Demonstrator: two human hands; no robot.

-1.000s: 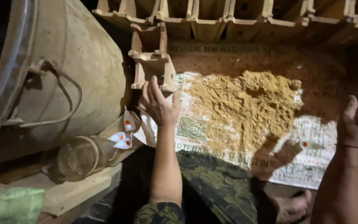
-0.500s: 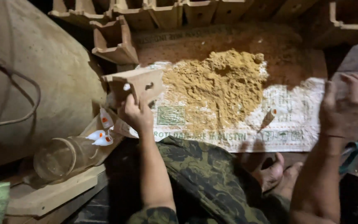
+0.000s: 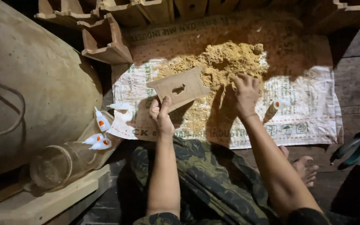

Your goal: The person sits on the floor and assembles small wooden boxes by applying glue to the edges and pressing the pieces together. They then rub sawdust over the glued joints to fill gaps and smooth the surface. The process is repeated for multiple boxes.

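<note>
On the floor, far left: a large rounded drum (image 3: 42, 96) lies on its side, with a cable looped across it.
Lower left: a glass jar (image 3: 59, 164) lies tipped on a wooden plank (image 3: 51, 200); small white glue bottles (image 3: 101, 143) with orange labels rest just beside the jar's upper end.
Upper left: unfinished wooden boxes (image 3: 105, 39) stand in a row along the top edge.
Ground cover: a printed woven sack (image 3: 313, 104) is spread flat and bears the loose material.
Left hand (image 3: 161, 116): closed on the lower edge of a flat wooden panel (image 3: 180, 88), thumb in front and fingers behind.
Wooden panel: light-coloured, with a small shaped cut-out at its middle; held raised and tilted above the sack, at the near left edge of the sawdust pile (image 3: 226, 62).
Right hand (image 3: 246, 93): fingers bent downward into the sawdust; whether they pinch any cannot be told.
Step in hand (judged): the panel is brought to the sawdust while the other hand works the pile.
Next move (judged): calls for a steady hold on the panel's edge and a light touch, since the sawdust scatters easily.
Right of the hand: one more white bottle (image 3: 281, 104) lies on the sack.
Far right: pliers (image 3: 355, 148) with teal handles lie on dark boards.
</note>
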